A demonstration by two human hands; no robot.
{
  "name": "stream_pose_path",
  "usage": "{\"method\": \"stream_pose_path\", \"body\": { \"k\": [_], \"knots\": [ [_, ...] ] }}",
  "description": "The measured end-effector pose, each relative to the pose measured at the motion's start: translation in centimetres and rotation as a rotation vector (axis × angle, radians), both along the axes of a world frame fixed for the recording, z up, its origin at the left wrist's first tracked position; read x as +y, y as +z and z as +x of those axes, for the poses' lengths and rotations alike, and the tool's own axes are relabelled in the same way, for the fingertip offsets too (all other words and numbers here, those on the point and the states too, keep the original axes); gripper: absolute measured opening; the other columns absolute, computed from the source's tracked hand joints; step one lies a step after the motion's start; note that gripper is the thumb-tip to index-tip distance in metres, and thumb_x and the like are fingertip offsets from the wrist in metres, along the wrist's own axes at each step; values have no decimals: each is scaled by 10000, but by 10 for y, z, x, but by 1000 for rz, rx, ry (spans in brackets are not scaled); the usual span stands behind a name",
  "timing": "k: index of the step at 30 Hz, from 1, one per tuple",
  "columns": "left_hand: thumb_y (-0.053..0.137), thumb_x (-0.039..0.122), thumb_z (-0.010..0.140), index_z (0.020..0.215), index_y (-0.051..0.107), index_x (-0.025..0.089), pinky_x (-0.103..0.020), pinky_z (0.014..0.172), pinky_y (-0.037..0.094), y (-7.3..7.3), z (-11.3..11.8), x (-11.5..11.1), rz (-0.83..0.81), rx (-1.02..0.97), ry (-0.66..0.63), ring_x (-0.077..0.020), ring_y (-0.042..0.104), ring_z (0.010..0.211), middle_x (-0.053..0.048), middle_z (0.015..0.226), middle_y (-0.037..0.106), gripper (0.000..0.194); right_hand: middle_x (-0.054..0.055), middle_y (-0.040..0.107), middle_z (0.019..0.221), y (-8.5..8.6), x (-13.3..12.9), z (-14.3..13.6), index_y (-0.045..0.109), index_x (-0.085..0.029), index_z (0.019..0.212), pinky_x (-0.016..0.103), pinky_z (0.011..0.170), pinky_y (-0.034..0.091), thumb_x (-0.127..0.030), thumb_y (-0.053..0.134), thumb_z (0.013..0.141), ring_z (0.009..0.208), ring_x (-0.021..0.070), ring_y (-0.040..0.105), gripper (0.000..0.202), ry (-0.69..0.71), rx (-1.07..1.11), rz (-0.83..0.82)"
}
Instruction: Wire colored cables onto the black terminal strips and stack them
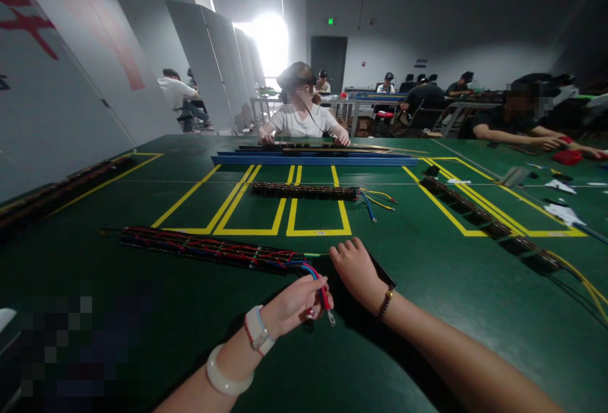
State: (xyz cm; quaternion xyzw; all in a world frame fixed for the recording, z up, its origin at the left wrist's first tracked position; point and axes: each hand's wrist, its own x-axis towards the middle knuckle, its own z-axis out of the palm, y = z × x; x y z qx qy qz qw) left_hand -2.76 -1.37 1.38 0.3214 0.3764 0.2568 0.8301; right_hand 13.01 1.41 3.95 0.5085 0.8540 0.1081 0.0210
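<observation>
My left hand [297, 305], with a watch and a pale bangle at its wrist, is closed around red and blue cables [325, 296]. A metal ring terminal [331, 318] hangs below its fingers. These cables come out of the right end of a long black wiring harness [209, 249], laced with red and blue wires, lying on the green table. Just to the right, my right hand [354, 267] has its fingers curled down at the end of a thin green-yellow wire [316, 255]. A dark flat piece [382, 267] lies behind the right wrist, mostly hidden.
Beyond my hands lies another harness [304, 191] with yellow and blue leads. A third [489, 223] is at right, a dark strip [61, 188] at far left. Yellow tape [318, 233] marks the table. A person [304, 115] sits opposite behind blue rails [313, 159].
</observation>
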Motion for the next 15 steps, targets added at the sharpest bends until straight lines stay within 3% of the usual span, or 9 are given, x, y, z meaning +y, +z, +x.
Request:
{"method": "stream_pose_path", "body": {
  "k": [5, 11, 15],
  "knots": [
    [511, 339, 881, 808, 461, 154, -169, 428, 283, 6, 0, -2, 4, 23, 1, -38, 479, 444, -16, 662, 620, 206, 116, 613, 871, -2, -1, -1, 582, -140, 944, 387, 806, 328, -103, 455, 859, 833, 249, 531, 157, -5, 4, 16],
    [483, 324, 894, 811, 457, 156, -174, 431, 273, 2, 0, -1, 6, 18, 4, -40, 471, 434, -13, 650, 613, 189, 115, 591, 871, -11, -15, -15, 572, -141, 931, 377, 757, 351, -110, 443, 864, 819, 251, 518, 149, -81, 29, 11],
    [433, 296, 913, 830, 449, 156, -175, 430, 264, 1, 0, -1, 3, 16, -2, -40, 462, 426, -10, 636, 606, 164, 104, 567, 880, -21, -18, -19, 558, -151, 925, 366, 741, 357, -147, 460, 870, 826, 247, 496, 113, -57, 65, 50]
  ]
}}
